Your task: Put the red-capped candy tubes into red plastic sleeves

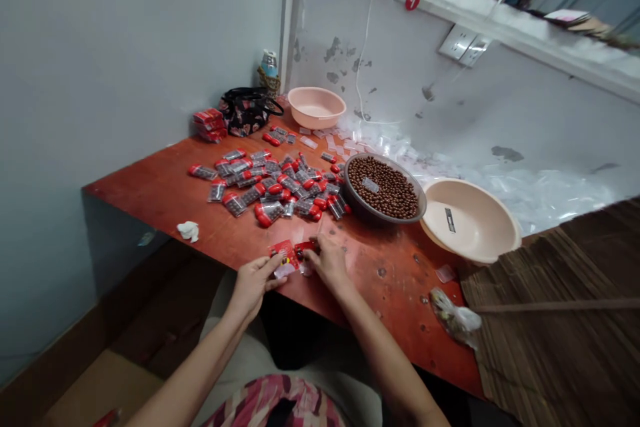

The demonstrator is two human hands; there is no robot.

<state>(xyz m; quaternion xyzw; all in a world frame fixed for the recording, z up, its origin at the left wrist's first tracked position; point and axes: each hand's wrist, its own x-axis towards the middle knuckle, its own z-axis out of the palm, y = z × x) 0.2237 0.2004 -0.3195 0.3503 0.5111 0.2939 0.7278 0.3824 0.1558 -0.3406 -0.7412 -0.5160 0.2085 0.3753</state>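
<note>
My left hand [254,280] pinches a red printed packet [283,252] with a pale lower edge, close to the table's front edge. Right beside it, my right hand [327,259] has its fingers closed on a small red piece [303,248], partly covered by the fingers; its exact kind is unclear. Beyond both hands lies a spread heap of small clear packs [270,212] with red ends and dark contents. To the right of the heap stands a grey bowl [353,203] full of brown balls [387,190], with a small clear piece [370,185] on top.
A cream basin [480,213] holds one dark strip; a pink basin [317,113] stands at the back. Clear plastic pieces [550,193] pile along the wall. A black handbag [245,113], red packs [209,125], a knotted bag [455,317], crumpled tissue [188,231] and brown cardboard [560,307] surround the work.
</note>
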